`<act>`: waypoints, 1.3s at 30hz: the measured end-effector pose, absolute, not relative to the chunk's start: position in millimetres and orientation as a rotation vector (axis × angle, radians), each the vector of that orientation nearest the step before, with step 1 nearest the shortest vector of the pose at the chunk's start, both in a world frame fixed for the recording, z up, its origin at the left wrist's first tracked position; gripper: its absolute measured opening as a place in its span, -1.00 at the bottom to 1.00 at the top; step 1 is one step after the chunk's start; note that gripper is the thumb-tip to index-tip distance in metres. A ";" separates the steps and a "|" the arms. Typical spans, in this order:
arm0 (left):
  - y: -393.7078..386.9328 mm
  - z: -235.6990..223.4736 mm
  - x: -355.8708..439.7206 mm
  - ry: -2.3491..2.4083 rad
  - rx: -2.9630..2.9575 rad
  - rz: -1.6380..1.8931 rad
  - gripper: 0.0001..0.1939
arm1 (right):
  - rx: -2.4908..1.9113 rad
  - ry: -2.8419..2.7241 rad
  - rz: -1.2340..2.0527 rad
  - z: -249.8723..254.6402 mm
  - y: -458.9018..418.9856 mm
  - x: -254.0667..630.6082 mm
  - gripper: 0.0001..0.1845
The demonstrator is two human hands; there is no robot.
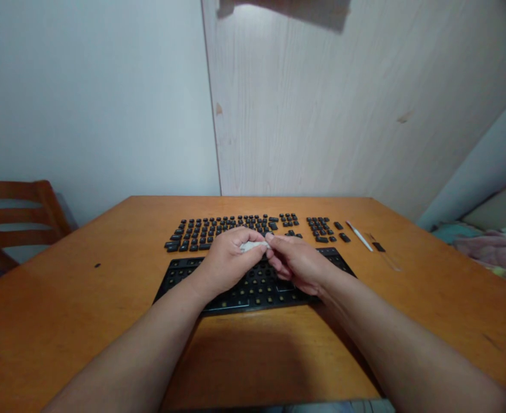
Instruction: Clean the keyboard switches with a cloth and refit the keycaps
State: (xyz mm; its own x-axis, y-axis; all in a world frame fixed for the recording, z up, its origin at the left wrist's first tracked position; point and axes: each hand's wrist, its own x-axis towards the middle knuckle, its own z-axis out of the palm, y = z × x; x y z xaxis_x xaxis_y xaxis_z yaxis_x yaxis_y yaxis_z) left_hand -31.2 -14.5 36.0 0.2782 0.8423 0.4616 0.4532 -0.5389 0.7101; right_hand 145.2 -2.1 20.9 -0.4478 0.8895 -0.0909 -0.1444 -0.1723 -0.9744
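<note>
Above the stripped keyboard (227,306), my left hand (222,261) is closed around a crumpled white wipe (253,246), paper or cloth. My right hand (299,261) meets it from the other side, thumb and fingertips pinched at the wipe's right end. Whether a small piece is folded inside is hidden by the fingers. The keyboard lies flat with its keycaps off, bare switch stems showing; my hands and forearms cover part of it. Behind it, loose black keycaps (199,233) stand in rows in keyboard order, with the number-pad keycaps (319,228) grouped to the right.
On the wooden table (85,321), right of the keycaps, lie a white pen-like tool (359,236) and a small dark-handled tool with thin wire (379,246). A small dark piece (97,265) lies at left. A wooden chair (16,215) stands beyond the left edge.
</note>
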 end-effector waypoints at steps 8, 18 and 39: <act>-12.2 34.5 -32.9 1.137 1.944 1.076 -0.74 | -0.883 -1.601 1.390 18.5 0.5 148.2 -0.56; -4.1 42.3 -49.8 1.357 1.946 1.119 -0.71 | -1.247 -1.890 0.542 5.8 37.1 174.1 -0.49; 15.9 40.6 -43.5 1.318 2.431 0.557 -0.82 | -1.695 -2.153 0.143 -2.7 41.4 169.0 -0.51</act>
